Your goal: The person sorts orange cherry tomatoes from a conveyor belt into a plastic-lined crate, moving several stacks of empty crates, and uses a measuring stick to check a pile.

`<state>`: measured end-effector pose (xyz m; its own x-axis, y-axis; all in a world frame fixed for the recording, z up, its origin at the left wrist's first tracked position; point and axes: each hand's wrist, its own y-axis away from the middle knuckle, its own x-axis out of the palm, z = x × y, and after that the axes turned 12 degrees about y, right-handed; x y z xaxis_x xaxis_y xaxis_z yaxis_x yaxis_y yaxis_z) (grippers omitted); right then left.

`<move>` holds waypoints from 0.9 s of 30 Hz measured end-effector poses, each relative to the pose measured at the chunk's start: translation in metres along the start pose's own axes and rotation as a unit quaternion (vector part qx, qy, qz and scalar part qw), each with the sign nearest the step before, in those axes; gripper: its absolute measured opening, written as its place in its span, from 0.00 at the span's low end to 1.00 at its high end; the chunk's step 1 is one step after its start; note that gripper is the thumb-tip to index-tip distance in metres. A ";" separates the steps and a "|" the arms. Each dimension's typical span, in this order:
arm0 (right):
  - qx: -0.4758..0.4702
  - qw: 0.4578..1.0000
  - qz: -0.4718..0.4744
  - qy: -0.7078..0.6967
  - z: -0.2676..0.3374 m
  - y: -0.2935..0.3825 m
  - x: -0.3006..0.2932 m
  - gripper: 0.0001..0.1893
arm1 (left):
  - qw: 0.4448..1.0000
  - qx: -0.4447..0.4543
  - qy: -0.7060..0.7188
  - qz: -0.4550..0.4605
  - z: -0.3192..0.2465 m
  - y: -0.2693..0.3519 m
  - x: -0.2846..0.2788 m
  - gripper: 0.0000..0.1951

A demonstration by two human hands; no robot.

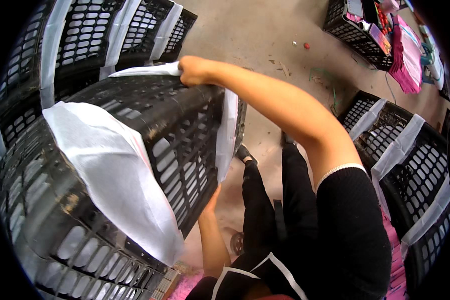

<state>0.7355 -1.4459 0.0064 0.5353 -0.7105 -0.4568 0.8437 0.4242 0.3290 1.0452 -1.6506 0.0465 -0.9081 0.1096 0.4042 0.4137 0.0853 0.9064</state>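
Note:
A black plastic lattice crate (187,150) stands tilted before me, with white fabric showing through its slots. My right hand (193,71) is a fist at its far top edge, closed around a white fabric strip (146,70). Lower down, my left hand (212,200) holds the crate's near bottom edge; most of its fingers are hidden behind the plastic. Another white strip (227,135) hangs down the crate's right end. A broad white fabric band (116,168) drapes over black crating on the left, bulging loosely.
Several black crates (84,33) with white straps line the upper left. More crates (408,180) stand to my right, with pink bundled material (393,258) beside them. At upper right, a crate (354,41) carries phones and small items next to a pink folded stack (407,56). Bits of debris (283,69) litter the floor.

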 end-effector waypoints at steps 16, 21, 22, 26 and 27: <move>0.048 0.998 -0.034 -0.030 0.003 0.049 0.063 0.20 | 0.994 0.032 -0.096 0.044 -0.072 0.001 -0.031 0.22; 0.077 0.996 0.033 0.000 0.040 0.002 0.083 0.23 | 0.991 0.034 -0.120 0.038 -0.088 0.008 -0.033 0.22; 0.075 0.997 0.000 -0.007 0.035 0.002 0.091 0.22 | 0.992 0.036 -0.116 0.039 -0.090 0.011 -0.037 0.22; 0.083 0.996 0.009 0.023 0.032 -0.006 0.093 0.22 | 0.991 0.034 -0.124 0.029 -0.105 0.011 -0.044 0.22; 0.104 0.993 0.038 0.045 0.039 -0.014 0.087 0.23 | 0.991 0.029 -0.130 0.030 -0.107 0.010 -0.044 0.22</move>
<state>0.7687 -1.5358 -0.0054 0.6056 -0.6242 -0.4935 0.7798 0.3423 0.5241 1.0826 -1.7609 0.0507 -0.8375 0.3665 0.4052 0.4767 0.1276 0.8698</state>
